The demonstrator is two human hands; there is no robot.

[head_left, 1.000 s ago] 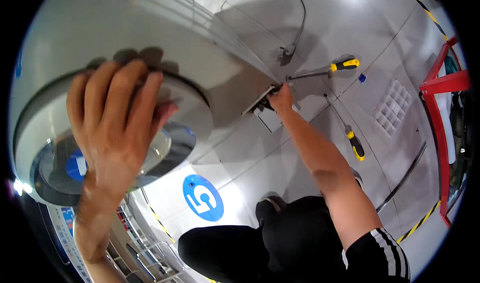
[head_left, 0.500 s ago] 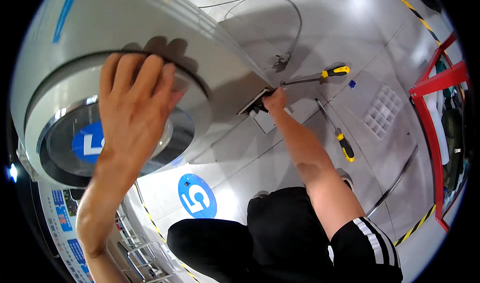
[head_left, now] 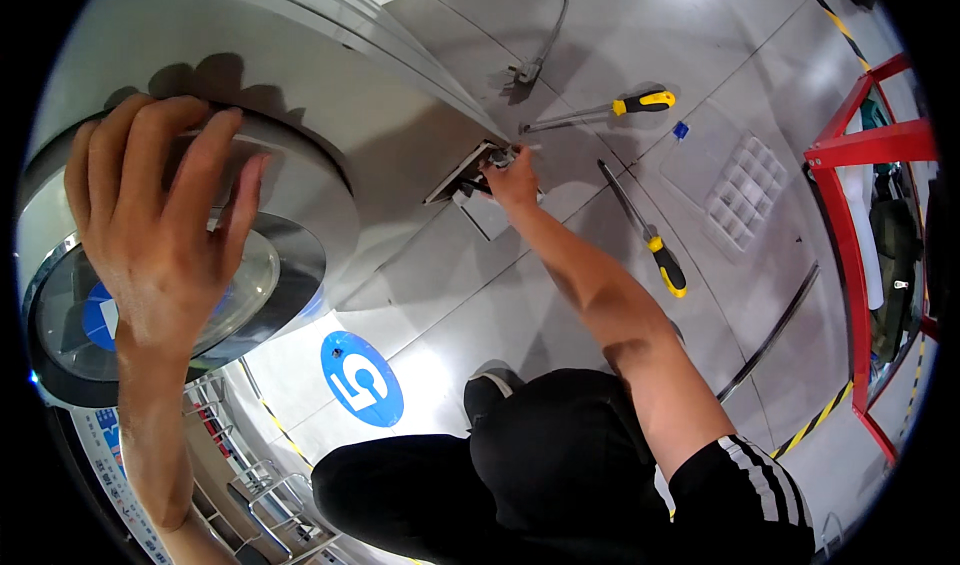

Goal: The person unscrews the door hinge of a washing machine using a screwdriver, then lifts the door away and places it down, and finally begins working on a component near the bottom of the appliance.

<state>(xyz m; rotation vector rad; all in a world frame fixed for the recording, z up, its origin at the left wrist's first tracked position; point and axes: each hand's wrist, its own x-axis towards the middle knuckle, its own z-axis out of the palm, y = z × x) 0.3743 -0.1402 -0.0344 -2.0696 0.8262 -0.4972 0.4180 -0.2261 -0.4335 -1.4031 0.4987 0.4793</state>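
A pale front-loading washing machine (head_left: pixel 385 130) fills the left, its round door (head_left: pixel 330 205) with a dark window beneath my left hand (head_left: pixel 155 225). That hand lies along the door's upper rim, fingers spread and thumb apart. At the machine's lower corner is a small dark hatch opening (head_left: pixel 463 178), with a white flap (head_left: pixel 486 220) hanging by it. My right hand (head_left: pixel 514 181) is at this opening, fingers curled around something small there; what it is I cannot make out. Two yellow-and-black screwdrivers, one farther off (head_left: pixel 645 102) and one nearer (head_left: pixel 668 268), lie on the floor to its right.
A power plug (head_left: pixel 523 71) on a grey cord lies beyond the hatch. To the right are a clear compartment box (head_left: pixel 745 195), a small blue piece (head_left: pixel 681 131) and a red-framed rack (head_left: pixel 865 149). A dark strip (head_left: pixel 772 335) lies near my right arm; a blue round floor sticker (head_left: pixel 338 373) is nearer.
The view has shifted, so the machine sits farther left and the floor things have moved with it. My left hand's fingers are spread wider. My right hand stays at the hatch, its fingers now showing more.
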